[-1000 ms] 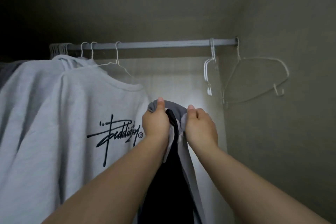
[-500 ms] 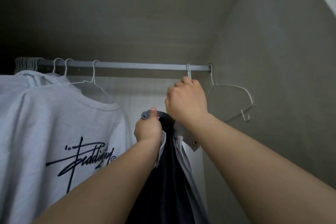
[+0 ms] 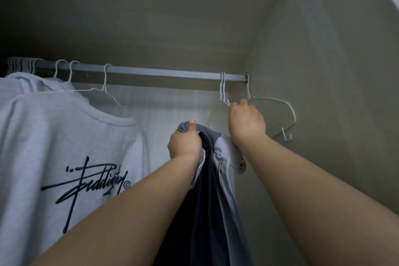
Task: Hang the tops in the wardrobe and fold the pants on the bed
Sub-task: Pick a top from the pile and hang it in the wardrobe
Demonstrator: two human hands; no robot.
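Note:
My left hand (image 3: pixel 184 143) grips the grey collar of a zip-up jacket (image 3: pixel 212 179), dark navy inside with a pale grey front, which hangs down between my arms. My right hand (image 3: pixel 246 122) is raised to the right and curls round a white wire hanger (image 3: pixel 223 90) hooked on the grey wardrobe rail (image 3: pixel 164 72). A second white wire hanger (image 3: pixel 282 114) hangs at the rail's right end, just past my right hand.
A light grey top with a dark script print (image 3: pixel 64 157) hangs at the left, with another grey top behind it. Several bare white hangers (image 3: pixel 21 65) bunch at the rail's far left. The wardrobe side wall (image 3: pixel 334 93) stands close on the right.
My right hand let go of the jacket collar, rose to the rail and now holds a white hanger farther right. My left hand keeps the collar. The view tilted upward.

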